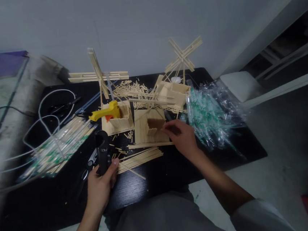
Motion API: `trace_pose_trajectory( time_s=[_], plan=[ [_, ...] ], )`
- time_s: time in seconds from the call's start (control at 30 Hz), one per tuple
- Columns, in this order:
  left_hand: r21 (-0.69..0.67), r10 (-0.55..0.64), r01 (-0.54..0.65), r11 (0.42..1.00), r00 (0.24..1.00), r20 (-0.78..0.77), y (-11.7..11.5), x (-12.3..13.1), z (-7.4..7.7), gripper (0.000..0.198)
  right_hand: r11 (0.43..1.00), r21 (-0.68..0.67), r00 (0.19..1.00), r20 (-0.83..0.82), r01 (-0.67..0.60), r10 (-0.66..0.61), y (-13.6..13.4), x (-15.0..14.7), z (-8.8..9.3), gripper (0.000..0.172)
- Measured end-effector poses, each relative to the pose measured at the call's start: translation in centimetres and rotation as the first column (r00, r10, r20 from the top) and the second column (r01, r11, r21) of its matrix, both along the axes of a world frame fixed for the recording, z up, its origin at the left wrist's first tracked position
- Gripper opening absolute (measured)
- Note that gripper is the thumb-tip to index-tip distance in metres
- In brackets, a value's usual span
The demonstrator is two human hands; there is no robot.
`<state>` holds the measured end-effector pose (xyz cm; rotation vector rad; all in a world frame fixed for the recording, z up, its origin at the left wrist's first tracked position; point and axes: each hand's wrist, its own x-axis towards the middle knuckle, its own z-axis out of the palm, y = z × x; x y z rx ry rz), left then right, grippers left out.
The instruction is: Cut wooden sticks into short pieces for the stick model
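Observation:
My left hand (102, 184) is closed around an upright black handheld tool (103, 153) with a curved top; its exact kind is unclear. A thin wooden stick (132, 171) sticks out by my left thumb. At the small stick-built box (155, 127), which stands on a flat base of sticks (141, 131), my right hand (183, 138) has thumb and fingers pinched at its right edge. Whatever is between those fingertips is too small to make out. In front lies a fan of loose wooden sticks (141, 158).
A yellow glue gun (106, 112) rests on another stick model (117, 125) with crossed blades. Further models stand behind, around a pile of short stick pieces (129, 88). Bagged sticks (64, 144) and a white cable (41, 119) lie left, crumpled plastic bags (213, 113) right.

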<state>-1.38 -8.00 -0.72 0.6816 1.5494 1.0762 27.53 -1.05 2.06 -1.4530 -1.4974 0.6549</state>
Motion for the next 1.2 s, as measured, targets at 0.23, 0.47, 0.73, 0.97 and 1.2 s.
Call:
trace_pose_trajectory(
  time_s=[0.23, 0.47, 0.73, 0.97, 1.2],
  plan=[
    [-0.016, 0.046, -0.046, 0.999, 0.999, -0.013, -0.1, -0.3, 0.0, 0.038, 0.995, 0.068, 0.994, 0.09, -0.066, 0.06, 0.9, -1.1, -0.4, 0.012],
    [-0.017, 0.016, -0.016, 1.0, 1.0, -0.02, 0.0, 0.0, 0.0, 0.04, 0.984, 0.104, 0.979, 0.158, -0.147, 0.13, 1.0, -0.7, -0.6, 0.017],
    [0.009, -0.014, 0.014, 1.0, 0.998, -0.059, 0.0, 0.1, 0.1, 0.04, 0.97, 0.063, 0.96, 0.173, -0.236, 0.222, 1.2, -0.6, -0.7, 0.024],
    [0.003, -0.019, 0.019, 1.0, 0.999, -0.036, -0.1, 0.0, 0.2, 0.039, 0.97, 0.045, 0.958, 0.173, -0.239, 0.228, 0.9, -0.5, 0.1, 0.023],
    [0.0, -0.024, 0.024, 1.0, 0.999, -0.044, -0.3, 0.0, 0.0, 0.038, 0.983, 0.003, 0.96, 0.216, -0.183, 0.178, 0.2, 0.6, 0.2, 0.014]
  ],
)
